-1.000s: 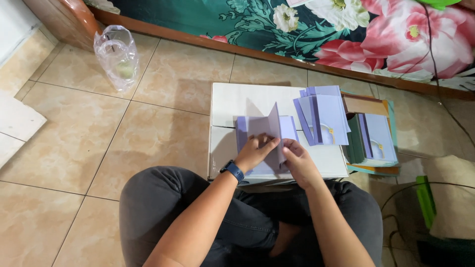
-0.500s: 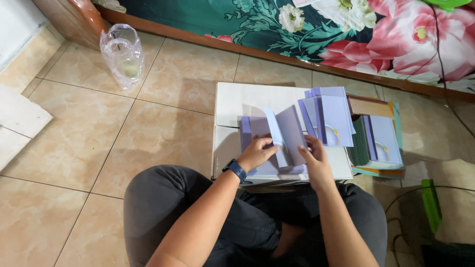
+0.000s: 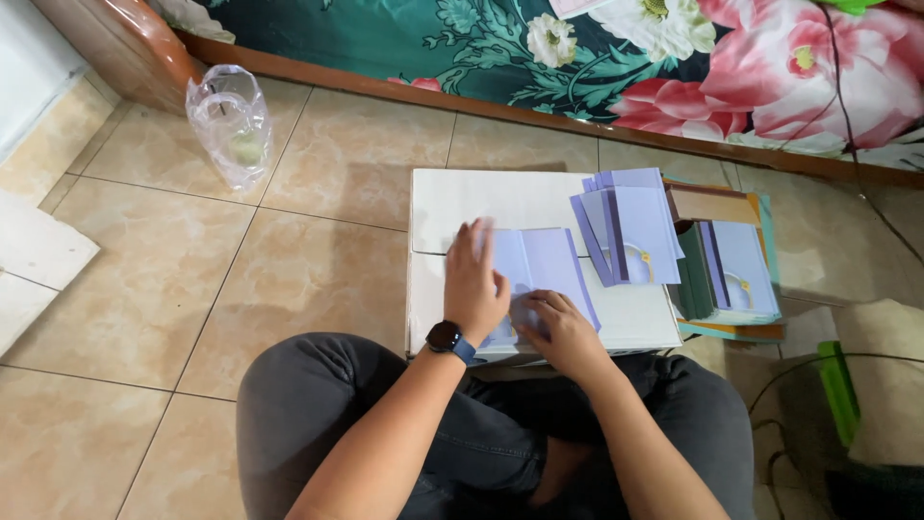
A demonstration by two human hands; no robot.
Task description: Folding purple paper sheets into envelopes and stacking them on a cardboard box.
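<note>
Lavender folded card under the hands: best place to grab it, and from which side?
Probably the card's far right corner, coming from the right. It lies flat on the white box, with the left hand pressing its left half and the right hand on its near edge, so only that corner is free to pinch.

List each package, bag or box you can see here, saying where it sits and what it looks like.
Clear crumpled plastic bag: on the tiled floor, upper left, something pale green inside.
Flat white rectangular cardboard box: on the floor before the person, under both hands.
Stack of lilac paper folders: fanned out on the box's right part.
</note>
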